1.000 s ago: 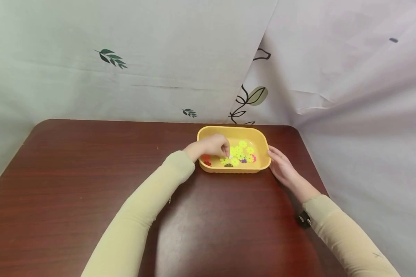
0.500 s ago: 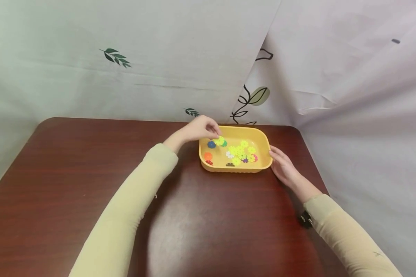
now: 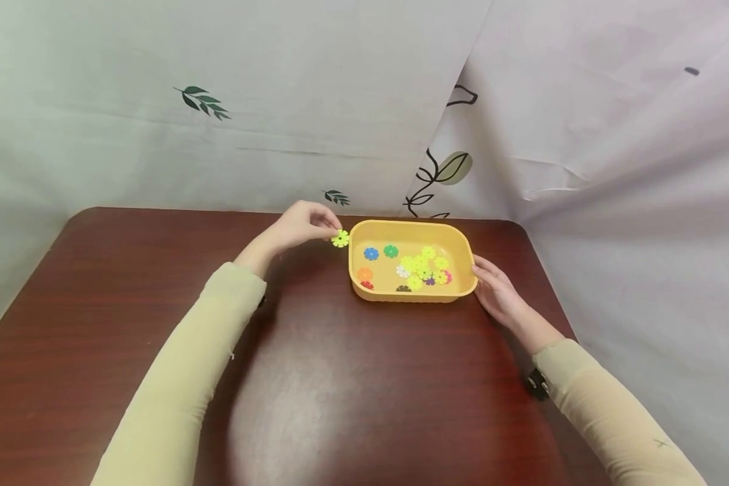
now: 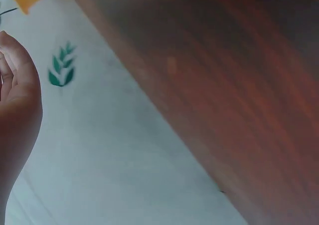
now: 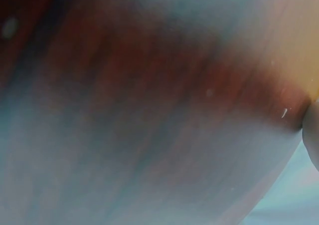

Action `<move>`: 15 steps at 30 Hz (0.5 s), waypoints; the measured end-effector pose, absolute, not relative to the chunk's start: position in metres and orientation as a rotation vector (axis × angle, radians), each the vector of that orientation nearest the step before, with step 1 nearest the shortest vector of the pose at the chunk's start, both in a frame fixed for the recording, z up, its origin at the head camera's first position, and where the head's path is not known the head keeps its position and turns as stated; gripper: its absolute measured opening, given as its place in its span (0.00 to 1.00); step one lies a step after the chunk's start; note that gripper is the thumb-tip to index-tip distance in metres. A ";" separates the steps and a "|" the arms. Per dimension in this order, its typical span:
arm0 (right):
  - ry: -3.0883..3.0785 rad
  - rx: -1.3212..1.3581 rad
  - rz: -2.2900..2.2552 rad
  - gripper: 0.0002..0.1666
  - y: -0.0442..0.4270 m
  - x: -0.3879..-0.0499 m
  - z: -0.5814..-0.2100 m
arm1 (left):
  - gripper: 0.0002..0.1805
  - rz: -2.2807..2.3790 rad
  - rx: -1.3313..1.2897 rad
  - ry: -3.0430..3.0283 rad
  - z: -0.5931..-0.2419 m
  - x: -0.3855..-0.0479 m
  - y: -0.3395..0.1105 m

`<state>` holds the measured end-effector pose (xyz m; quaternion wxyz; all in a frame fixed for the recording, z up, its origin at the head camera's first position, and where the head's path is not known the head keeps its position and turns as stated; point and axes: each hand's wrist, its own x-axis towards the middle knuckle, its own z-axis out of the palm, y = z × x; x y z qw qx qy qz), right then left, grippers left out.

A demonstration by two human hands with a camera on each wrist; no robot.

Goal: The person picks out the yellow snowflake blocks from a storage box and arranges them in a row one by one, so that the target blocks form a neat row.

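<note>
Where the dark red-brown table spreads at the far left, a pale left sleeve slants up to the left hand, whose thumb and fingers pinch the edge of a bright yellow flower-shaped disc. That disc is just outside the left end of a yellow tray; whether it touches the rim cannot be told. Within the tray, toward its left end, are an orange disc, a red disc, a blue disc and a green disc. Next come a white disc, a dark disc near the front wall, and a heap of yellow discs overlapping a purple disc and a pink disc. Against the tray's right end rests the right hand, its fingers fairly straight, fingertips touching the rim. A black device shows at that wrist, beside the right sleeve.
</note>
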<state>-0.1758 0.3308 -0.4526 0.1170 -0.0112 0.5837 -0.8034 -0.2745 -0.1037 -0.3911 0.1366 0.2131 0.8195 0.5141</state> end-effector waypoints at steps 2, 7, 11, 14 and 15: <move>1.714 -0.052 -2.351 0.18 0.330 -0.177 -0.453 | 0.09 1.473 0.587 2.376 -0.397 -0.273 -0.112; 1.723 -0.079 -2.337 0.18 0.328 -0.177 -0.455 | 0.10 1.433 0.511 2.360 -0.412 -0.270 -0.126; 1.718 -0.078 -2.343 0.18 0.327 -0.177 -0.455 | 0.11 1.426 0.451 2.322 -0.421 -0.268 -0.131; 1.721 -0.072 -2.342 0.18 0.326 -0.178 -0.455 | 0.10 1.373 0.440 2.344 -0.427 -0.266 -0.133; 1.722 -0.071 -2.340 0.18 0.326 -0.177 -0.455 | 0.09 1.348 0.446 2.358 -0.429 -0.266 -0.133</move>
